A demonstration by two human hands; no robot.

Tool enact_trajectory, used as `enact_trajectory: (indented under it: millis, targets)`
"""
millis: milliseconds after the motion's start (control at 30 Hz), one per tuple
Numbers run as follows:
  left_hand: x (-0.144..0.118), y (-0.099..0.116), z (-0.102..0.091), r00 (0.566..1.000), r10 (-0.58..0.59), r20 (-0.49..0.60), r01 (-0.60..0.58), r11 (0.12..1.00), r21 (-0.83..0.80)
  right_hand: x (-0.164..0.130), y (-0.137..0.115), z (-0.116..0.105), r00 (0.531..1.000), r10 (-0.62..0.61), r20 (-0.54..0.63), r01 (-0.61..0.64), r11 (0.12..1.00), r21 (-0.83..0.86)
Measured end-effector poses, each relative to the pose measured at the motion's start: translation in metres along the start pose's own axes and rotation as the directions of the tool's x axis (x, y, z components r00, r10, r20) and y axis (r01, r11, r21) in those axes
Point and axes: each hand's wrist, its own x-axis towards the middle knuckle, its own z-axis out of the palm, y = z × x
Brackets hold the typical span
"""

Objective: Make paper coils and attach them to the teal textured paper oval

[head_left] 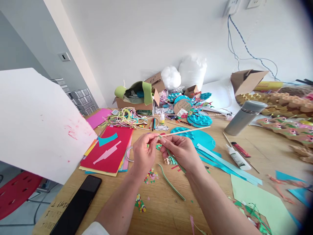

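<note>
My left hand point(144, 150) is closed in a pinch at the near end of a thin wooden stick point(193, 130), which points up to the right. The fingertips of my right hand point(184, 152) meet it there, pinching a narrow green strip point(169, 152) against the stick. The strip's loose part hangs down beneath my right palm. Whether it is wrapped round the stick is hard to see behind the fingers. Below my hands a second green strip point(170, 183) lies curved on the table. Small beads point(170, 160) sit partly hidden behind my right hand.
Red paper point(107, 160) and other coloured sheets lie left, above a black phone point(79, 204). Blue paper strips point(227, 164), a white glue bottle point(238, 157) and a grey flask point(244, 117) are right. Tangled cords point(127, 117) and a cardboard box point(133, 103) stand behind.
</note>
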Motion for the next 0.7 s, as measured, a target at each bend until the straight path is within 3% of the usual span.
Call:
enact_trajectory:
  millis: [67,167,300,400,567,700]
  targets:
    - [0.001,0.0,0.0,0.983,-0.171,0.065,0.179,0.972,-0.151,0.002,0.002,-0.002,1.0,-0.009,0.008,0.009,1.0,-0.011]
    - [0.004,0.001,-0.002,0.915,-0.351,0.2,0.4,0.851,-0.341,0.004,0.004,-0.005,0.999,-0.043,0.01,0.043,0.998,-0.037]
    - [0.009,0.003,-0.004,0.837,-0.457,0.303,0.548,0.693,-0.468,0.004,0.007,-0.005,0.994,-0.108,-0.025,0.104,0.989,-0.105]
    - [0.011,0.004,-0.006,0.798,-0.499,0.338,0.602,0.629,-0.493,0.003,0.008,-0.004,0.99,-0.135,-0.042,0.125,0.977,-0.174]
    - [0.012,0.002,-0.007,0.796,-0.486,0.362,0.606,0.653,-0.455,0.004,0.007,-0.005,0.99,-0.141,-0.03,0.132,0.971,-0.201]
    - [0.01,-0.001,-0.01,0.859,-0.367,0.356,0.48,0.82,-0.312,0.005,0.005,-0.008,0.994,-0.104,-0.03,0.098,0.983,-0.154]
